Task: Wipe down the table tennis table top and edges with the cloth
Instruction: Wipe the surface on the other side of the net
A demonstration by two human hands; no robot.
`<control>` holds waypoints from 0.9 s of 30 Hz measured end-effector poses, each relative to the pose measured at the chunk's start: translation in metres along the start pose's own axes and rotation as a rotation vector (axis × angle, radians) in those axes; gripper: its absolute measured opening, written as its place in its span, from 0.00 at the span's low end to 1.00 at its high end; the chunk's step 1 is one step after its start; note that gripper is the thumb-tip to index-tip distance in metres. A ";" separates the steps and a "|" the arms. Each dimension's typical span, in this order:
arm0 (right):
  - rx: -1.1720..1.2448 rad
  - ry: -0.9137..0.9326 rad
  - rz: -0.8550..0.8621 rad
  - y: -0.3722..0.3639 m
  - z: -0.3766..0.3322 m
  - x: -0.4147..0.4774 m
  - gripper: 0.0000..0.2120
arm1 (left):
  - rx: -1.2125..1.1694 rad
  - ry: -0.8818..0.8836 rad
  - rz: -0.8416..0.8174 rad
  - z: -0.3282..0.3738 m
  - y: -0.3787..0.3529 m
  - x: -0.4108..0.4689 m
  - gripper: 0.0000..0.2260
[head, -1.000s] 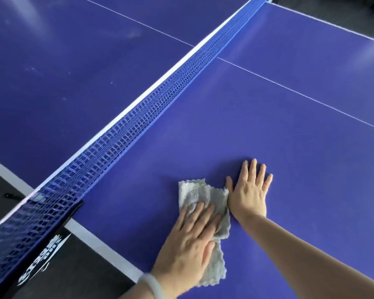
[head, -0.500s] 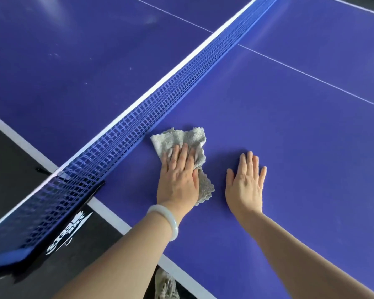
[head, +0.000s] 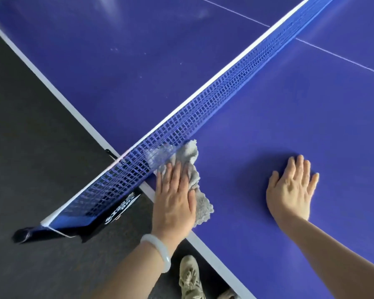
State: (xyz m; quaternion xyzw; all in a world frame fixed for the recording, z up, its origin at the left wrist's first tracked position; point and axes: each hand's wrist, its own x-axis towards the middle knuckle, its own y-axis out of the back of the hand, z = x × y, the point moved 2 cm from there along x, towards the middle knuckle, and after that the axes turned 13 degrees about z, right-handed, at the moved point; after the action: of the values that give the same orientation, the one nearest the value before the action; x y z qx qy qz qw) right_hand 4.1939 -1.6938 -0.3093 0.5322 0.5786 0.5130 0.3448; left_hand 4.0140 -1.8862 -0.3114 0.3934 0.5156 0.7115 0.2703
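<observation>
1 grey cloth (head: 192, 165) lies on the blue table top (head: 279, 126), touching the foot of 1 net (head: 203, 113) near the side edge. Left hand (head: 173, 197) presses it, fingers straight, not grasping. Right hand (head: 289, 188) rests flat, released, well apart from it.

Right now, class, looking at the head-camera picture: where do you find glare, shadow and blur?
Head view: pale glare streaks the far half of the purple-blue table tennis table top; a soft dark shadow rings the right hand; the blue mesh net blurs toward its black clamp; the grey fluffy cloth under the left hand looks fairly sharp.
</observation>
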 end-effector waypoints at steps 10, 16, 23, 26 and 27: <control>0.040 0.002 0.019 -0.001 0.000 0.001 0.27 | 0.130 -0.451 -0.153 -0.092 0.022 0.015 0.26; 0.011 -0.001 0.017 -0.004 -0.001 -0.001 0.28 | -0.070 -0.260 -0.071 -0.042 0.010 -0.009 0.25; 0.071 -0.007 0.032 -0.003 0.001 0.000 0.28 | -0.192 -0.346 -0.143 0.055 0.007 -0.049 0.26; 0.195 -0.061 0.066 0.002 0.002 0.002 0.26 | -0.186 -0.357 -0.161 0.083 0.008 -0.054 0.27; 0.239 -0.089 0.068 0.004 0.003 0.002 0.25 | -0.186 -0.369 -0.151 0.091 0.007 -0.054 0.27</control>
State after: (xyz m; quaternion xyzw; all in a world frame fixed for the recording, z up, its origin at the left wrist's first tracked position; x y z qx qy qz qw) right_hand 4.1972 -1.6913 -0.3057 0.6109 0.6013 0.4278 0.2867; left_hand 4.1196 -1.8844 -0.3053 0.4506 0.4178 0.6496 0.4477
